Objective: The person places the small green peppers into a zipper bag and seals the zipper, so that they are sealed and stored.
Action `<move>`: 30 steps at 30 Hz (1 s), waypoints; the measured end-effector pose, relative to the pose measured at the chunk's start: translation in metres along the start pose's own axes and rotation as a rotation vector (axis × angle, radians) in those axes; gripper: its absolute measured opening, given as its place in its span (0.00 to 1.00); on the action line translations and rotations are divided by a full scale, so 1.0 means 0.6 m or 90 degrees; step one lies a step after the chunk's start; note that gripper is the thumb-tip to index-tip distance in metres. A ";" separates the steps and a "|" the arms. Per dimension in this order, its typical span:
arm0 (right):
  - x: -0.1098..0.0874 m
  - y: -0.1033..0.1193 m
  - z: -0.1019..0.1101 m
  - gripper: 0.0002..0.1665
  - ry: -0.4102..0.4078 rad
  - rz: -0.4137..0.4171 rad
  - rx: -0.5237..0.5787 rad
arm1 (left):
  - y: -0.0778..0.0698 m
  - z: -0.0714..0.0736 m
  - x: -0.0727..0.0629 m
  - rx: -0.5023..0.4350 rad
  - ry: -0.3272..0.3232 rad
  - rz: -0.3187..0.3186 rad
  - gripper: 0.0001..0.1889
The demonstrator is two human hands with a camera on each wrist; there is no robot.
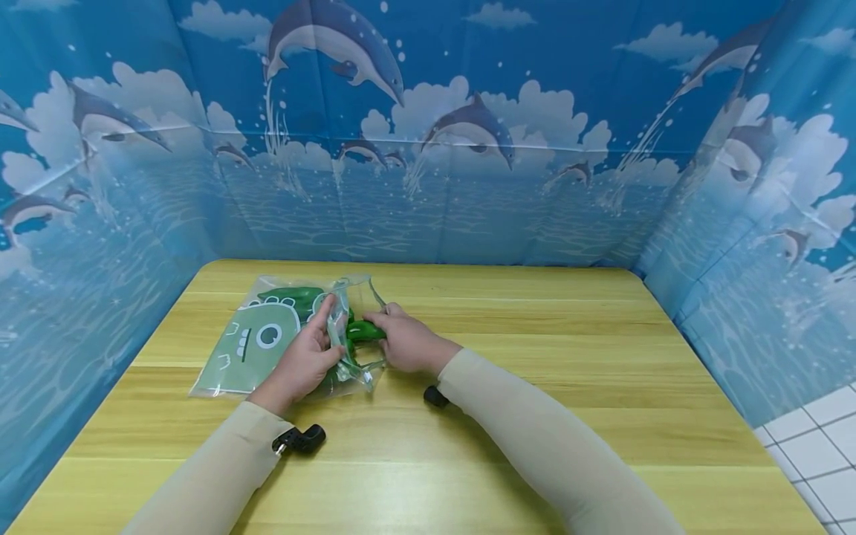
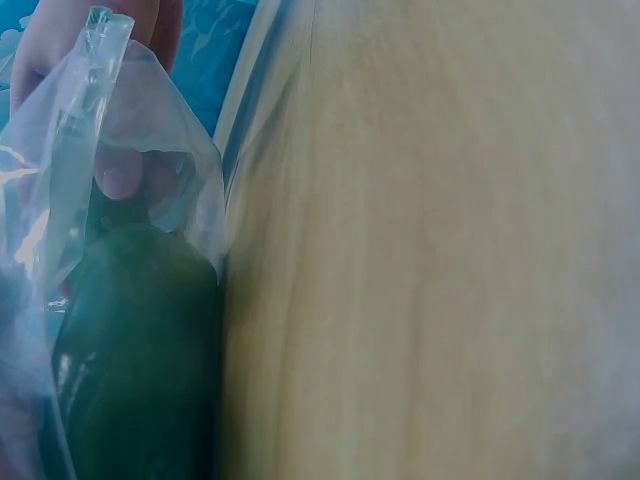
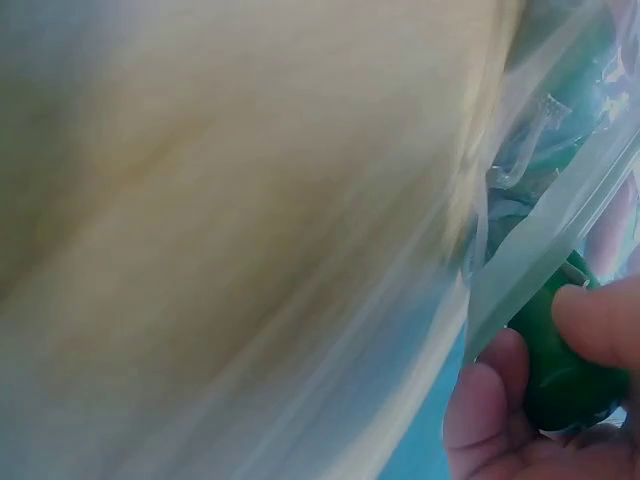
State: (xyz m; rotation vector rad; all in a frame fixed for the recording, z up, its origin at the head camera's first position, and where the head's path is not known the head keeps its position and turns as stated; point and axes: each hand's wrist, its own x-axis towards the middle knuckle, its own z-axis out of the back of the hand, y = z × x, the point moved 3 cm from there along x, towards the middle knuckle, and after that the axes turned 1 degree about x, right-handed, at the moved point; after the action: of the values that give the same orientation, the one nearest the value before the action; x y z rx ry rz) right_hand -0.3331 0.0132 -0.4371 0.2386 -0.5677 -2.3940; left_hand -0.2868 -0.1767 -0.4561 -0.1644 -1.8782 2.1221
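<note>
A clear zip bag printed with a green one-eyed monster lies on the table, its mouth toward the right. Several green peppers show inside it. At the mouth, my left hand holds the bag's edge between thumb and fingers. My right hand grips a green pepper right at the opening. The right wrist view shows thumb and fingers pinching that pepper beside the bag's pale zip strip. Through the plastic in the left wrist view, a large green pepper appears blurred.
The yellow wood-grain table extends to the right of the bag. A blue dolphin-print curtain rises behind its back edge and along both sides. White floor tiles show at the lower right. Black wrist devices sit on the sleeves.
</note>
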 end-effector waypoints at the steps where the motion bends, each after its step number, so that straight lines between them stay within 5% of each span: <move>1: 0.000 -0.001 0.000 0.33 -0.007 -0.003 0.000 | 0.001 0.000 0.000 -0.001 -0.001 0.003 0.51; 8: 0.001 -0.005 0.005 0.26 -0.034 -0.018 0.023 | 0.002 -0.001 0.001 -0.006 -0.002 0.014 0.52; 30: 0.005 0.003 0.011 0.29 -0.042 -0.014 -0.007 | 0.003 -0.002 0.001 -0.003 0.001 0.012 0.51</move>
State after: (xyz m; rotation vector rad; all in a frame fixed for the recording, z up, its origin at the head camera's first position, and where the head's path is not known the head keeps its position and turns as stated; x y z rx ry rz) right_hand -0.3366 0.0121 -0.4303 0.1614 -0.5842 -2.4340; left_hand -0.2870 -0.1757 -0.4580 -0.1858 -1.8877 2.1303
